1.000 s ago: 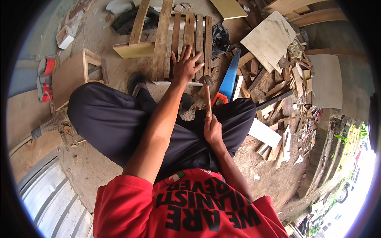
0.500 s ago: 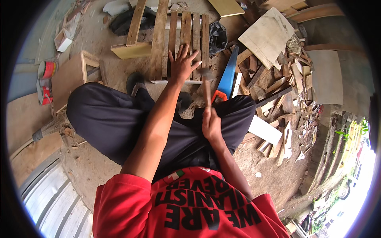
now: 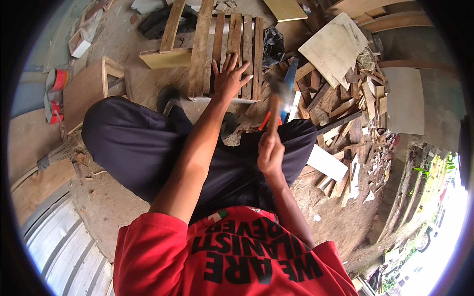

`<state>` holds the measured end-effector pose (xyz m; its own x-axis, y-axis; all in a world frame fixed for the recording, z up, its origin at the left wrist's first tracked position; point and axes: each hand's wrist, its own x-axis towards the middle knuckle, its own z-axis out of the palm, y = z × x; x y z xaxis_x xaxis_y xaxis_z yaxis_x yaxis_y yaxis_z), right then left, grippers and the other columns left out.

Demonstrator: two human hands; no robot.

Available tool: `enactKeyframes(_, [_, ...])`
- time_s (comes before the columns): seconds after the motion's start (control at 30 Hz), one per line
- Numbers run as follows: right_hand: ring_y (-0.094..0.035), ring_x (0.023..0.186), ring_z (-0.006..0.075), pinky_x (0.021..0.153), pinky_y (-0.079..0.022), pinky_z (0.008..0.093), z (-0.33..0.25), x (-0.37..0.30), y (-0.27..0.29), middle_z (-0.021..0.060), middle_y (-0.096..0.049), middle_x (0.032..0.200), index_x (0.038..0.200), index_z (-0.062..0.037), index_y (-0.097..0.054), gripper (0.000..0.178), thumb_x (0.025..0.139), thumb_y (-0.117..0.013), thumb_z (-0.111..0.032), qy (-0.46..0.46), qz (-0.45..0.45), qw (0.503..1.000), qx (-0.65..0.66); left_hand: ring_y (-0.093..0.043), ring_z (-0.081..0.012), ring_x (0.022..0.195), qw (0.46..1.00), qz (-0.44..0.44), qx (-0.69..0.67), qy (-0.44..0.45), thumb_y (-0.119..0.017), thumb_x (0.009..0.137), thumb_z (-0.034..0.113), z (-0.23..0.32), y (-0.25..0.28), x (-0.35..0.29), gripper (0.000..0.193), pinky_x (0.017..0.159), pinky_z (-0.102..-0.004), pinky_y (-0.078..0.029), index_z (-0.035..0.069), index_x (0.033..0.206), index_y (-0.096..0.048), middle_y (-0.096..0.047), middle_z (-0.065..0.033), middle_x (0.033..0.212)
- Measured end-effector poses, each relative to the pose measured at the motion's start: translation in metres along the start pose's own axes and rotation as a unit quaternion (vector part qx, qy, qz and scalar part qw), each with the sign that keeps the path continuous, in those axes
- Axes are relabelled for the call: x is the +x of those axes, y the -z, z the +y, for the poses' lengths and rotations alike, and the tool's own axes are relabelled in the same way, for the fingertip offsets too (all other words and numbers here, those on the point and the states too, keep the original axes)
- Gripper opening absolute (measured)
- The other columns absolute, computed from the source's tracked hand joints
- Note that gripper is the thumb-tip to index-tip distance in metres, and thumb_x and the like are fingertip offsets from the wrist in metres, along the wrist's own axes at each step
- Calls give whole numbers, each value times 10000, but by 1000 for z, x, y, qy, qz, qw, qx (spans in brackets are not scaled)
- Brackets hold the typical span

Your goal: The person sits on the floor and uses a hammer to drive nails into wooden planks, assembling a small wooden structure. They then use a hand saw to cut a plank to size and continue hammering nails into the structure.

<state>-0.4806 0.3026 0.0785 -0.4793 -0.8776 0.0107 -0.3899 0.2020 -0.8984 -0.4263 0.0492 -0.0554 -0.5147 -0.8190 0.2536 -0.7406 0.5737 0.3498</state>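
My left hand [image 3: 230, 78] lies with fingers spread on the near part of a slatted wooden crate [image 3: 257, 54], pressing its slats. Wrapped round the wooden handle of a hammer [image 3: 274, 111] is my right hand [image 3: 271, 154], held over my right thigh. The hammer's metal head is raised to the right of the crate and smeared by motion. Behind it a handsaw [image 3: 290, 74] with a blue blade and orange handle lies partly hidden.
Scrap wood [image 3: 340, 108] is heaped on the right, with a pale square board [image 3: 334, 48] on top. A black plastic bag [image 3: 273, 45] sits beside the crate. At left stand a plywood box [image 3: 89, 93] and a corrugated metal sheet [image 3: 69, 251]. Longer planks [image 3: 201, 44] lean at the crate's left.
My right hand has shifted to the right, swinging the hammer away from the crate's edge and across the saw. My left hand stays spread on the slats.
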Motion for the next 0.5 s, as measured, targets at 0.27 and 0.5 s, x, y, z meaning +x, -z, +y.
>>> enactKeyframes(0.27, [-483,530,122,492,-390,309,12,-1,-3,21,-488,632,854,-35,-532,529,1071,-365,-487,-177,8,984,25,-310,-257,1479,1000,10,1,-3,-596,904,602,2,6,-5,543,1161,-698,-123,340,1380,-587,-367,-67,1582])
enactKeyframes(0.5, [-375,498,45,448,-293,213,-23,9,5,-36,-411,614,846,-50,-487,570,1053,-335,-559,3,22,993,116,-296,-261,1487,1000,-7,10,4,-584,918,601,-1,5,-4,536,1171,-689,-124,367,1400,-566,-359,-67,1591])
